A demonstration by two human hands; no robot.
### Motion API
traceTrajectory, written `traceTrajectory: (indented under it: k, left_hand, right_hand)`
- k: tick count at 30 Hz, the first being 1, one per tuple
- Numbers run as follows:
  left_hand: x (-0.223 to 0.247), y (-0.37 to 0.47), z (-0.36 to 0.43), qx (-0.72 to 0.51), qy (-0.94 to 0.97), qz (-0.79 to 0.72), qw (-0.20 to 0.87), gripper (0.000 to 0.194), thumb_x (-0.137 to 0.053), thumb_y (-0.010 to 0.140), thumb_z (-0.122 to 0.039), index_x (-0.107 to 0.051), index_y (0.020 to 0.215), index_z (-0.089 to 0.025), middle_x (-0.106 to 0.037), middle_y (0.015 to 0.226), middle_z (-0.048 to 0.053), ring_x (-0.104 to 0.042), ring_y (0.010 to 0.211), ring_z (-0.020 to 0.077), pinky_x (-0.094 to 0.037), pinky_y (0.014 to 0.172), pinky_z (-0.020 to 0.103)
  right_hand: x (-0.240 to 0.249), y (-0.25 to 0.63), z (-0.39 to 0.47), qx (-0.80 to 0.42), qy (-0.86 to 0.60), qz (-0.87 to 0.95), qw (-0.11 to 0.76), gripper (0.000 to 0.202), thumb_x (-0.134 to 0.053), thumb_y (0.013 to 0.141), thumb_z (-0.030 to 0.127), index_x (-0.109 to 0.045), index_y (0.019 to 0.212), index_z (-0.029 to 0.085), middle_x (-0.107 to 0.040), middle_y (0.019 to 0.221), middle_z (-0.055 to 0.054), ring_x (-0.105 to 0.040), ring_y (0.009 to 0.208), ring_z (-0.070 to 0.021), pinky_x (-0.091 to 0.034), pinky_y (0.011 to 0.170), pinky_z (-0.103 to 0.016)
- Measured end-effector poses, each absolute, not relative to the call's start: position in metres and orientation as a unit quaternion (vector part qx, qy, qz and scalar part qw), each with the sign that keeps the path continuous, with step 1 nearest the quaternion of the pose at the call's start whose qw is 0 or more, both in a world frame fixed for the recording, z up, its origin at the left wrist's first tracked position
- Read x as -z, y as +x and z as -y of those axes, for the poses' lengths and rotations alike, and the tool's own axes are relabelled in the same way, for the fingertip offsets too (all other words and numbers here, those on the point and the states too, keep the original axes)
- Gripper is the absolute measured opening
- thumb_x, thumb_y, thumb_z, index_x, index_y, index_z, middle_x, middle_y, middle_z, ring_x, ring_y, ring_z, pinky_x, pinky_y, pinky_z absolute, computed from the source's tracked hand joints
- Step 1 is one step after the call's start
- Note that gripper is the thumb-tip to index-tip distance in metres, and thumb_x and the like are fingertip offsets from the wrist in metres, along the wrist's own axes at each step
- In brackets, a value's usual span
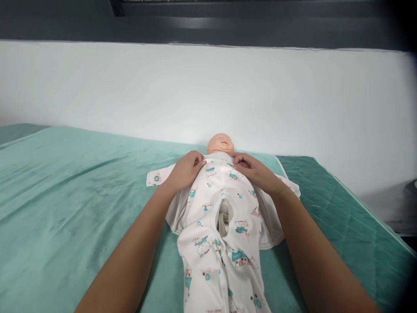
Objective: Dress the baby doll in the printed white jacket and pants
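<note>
both hands at the top of the clothing, one per side. left hand (188,168) is at the left shoulder edge as seen here, fingers partly curled, thumb and fingertips close together on the cloth; cannot tell whether any fabric is pinched. right hand (253,168) mirrors it on the other side, fingers loosely bent, thumb and index a bit apart, touching the upper edge near the neck; cannot tell whether it grips anything either.

white cotton overalls with teal and pink cartoon print (206,230) lie over the front of a pale pink plastic baby doll (220,144), between the two forearms. doll is on its back, bare head at the far end near the wall, face up. overalls legs run toward the camera and out of the bottom of the frame. oval opening at the crotch, greyish cloth visible inside.

white long-sleeved printed top (271,224) is under the overalls, side flaps spread out both sides. left-side sleeve lies out flat; right-side sleeve partly hidden by the right arm.

all on a bed with a smooth light-green plush cover (81,204). darker green quilted pad (345,217) at right. plain white wall (208,91) behind, dark grey metal beam (208,26) across the top.
</note>
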State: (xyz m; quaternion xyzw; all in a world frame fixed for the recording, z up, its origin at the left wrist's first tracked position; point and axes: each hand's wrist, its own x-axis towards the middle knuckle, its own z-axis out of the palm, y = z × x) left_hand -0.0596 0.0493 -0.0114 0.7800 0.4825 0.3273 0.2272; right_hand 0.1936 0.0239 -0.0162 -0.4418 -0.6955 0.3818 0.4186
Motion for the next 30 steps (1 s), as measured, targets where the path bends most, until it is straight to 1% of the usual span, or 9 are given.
traceTrajectory:
  k: [4,8,11,14,16,19,23,27,30]
  left_hand:
    - [0.015,-0.053,-0.053,-0.33,0.755,-0.541,0.17,0.02,-0.044,0.094,-0.042,-0.046,0.087,-0.023,-0.07,0.099,0.005,-0.062,0.086,0.0231,-0.043,0.075,0.036]
    - [0.016,-0.052,-0.053,-0.336,0.764,-0.527,0.162,0.02,-0.045,0.094,-0.041,-0.047,0.087,-0.023,-0.07,0.099,0.005,-0.062,0.087,0.0235,-0.043,0.075,0.035]
    - [0.016,-0.052,-0.052,-0.337,0.774,-0.509,0.168,0.018,-0.047,0.093,-0.038,-0.046,0.083,-0.023,-0.069,0.102,0.005,-0.062,0.093,0.0234,-0.043,0.078,0.035]
    - [0.016,-0.052,-0.051,-0.338,0.773,-0.511,0.164,0.018,-0.047,0.093,-0.036,-0.046,0.082,-0.023,-0.069,0.102,0.005,-0.062,0.093,0.0231,-0.043,0.077,0.035]
    - [0.016,-0.051,-0.052,-0.338,0.768,-0.519,0.164,0.017,-0.047,0.093,-0.036,-0.046,0.082,-0.023,-0.069,0.1,0.005,-0.062,0.089,0.0226,-0.042,0.075,0.034]
    - [0.018,-0.05,-0.058,-0.339,0.745,-0.553,0.156,0.015,-0.048,0.093,-0.036,-0.047,0.085,-0.023,-0.069,0.093,0.005,-0.061,0.082,0.0228,-0.041,0.072,0.034]
    - [0.023,-0.048,-0.069,-0.335,0.712,-0.599,0.145,0.014,-0.051,0.09,-0.035,-0.05,0.085,-0.022,-0.067,0.085,0.006,-0.06,0.08,0.0246,-0.042,0.072,0.036]
    - [0.026,-0.048,-0.07,-0.36,0.716,-0.557,0.22,0.013,-0.059,0.085,-0.032,-0.054,0.079,-0.022,-0.068,0.09,0.004,-0.062,0.085,0.0214,-0.045,0.077,0.034]
    - [0.027,-0.05,-0.065,-0.399,0.717,-0.513,0.253,0.009,-0.06,0.084,-0.026,-0.063,0.091,-0.022,-0.068,0.099,0.004,-0.062,0.092,0.0194,-0.047,0.086,0.033]
  right_hand:
    - [0.012,0.19,-0.022,-0.368,-0.454,0.699,0.411,0.023,-0.063,0.084,0.045,-0.058,0.078,0.023,-0.06,0.133,-0.005,-0.054,0.12,-0.0255,-0.041,0.098,-0.041]
    - [0.012,0.188,-0.021,-0.357,-0.466,0.695,0.416,0.027,-0.062,0.083,0.045,-0.055,0.071,0.022,-0.063,0.126,-0.005,-0.055,0.117,-0.0265,-0.042,0.095,-0.041]
    - [0.018,0.187,-0.029,-0.318,-0.503,0.672,0.442,0.025,-0.059,0.084,0.045,-0.055,0.074,0.023,-0.069,0.105,-0.004,-0.059,0.1,-0.023,-0.044,0.084,-0.036]
    - [0.027,0.185,-0.042,-0.233,-0.574,0.631,0.468,0.025,-0.058,0.084,0.044,-0.054,0.073,0.022,-0.064,0.08,0.0,-0.056,0.079,-0.0186,-0.041,0.074,-0.033]
    - [0.032,0.183,-0.048,-0.211,-0.596,0.608,0.48,0.024,-0.061,0.082,0.043,-0.054,0.073,0.022,-0.061,0.074,0.001,-0.052,0.071,-0.0168,-0.041,0.071,-0.032]
    - [0.037,0.179,-0.052,-0.247,-0.575,0.596,0.503,0.022,-0.065,0.079,0.042,-0.057,0.076,0.022,-0.064,0.076,0.0,-0.054,0.07,-0.0162,-0.043,0.07,-0.032]
    - [0.039,0.176,-0.049,-0.282,-0.537,0.597,0.525,0.02,-0.067,0.079,0.041,-0.063,0.084,0.022,-0.068,0.082,-0.001,-0.06,0.078,-0.0178,-0.046,0.076,-0.032]
    - [0.037,0.176,-0.043,-0.28,-0.518,0.624,0.514,0.024,-0.062,0.083,0.04,-0.072,0.099,0.025,-0.072,0.106,-0.003,-0.062,0.099,-0.0213,-0.046,0.091,-0.037]
    - [0.034,0.178,-0.036,-0.277,-0.501,0.653,0.495,0.026,-0.057,0.088,0.039,-0.074,0.104,0.027,-0.07,0.117,-0.003,-0.061,0.111,-0.0219,-0.044,0.1,-0.039]
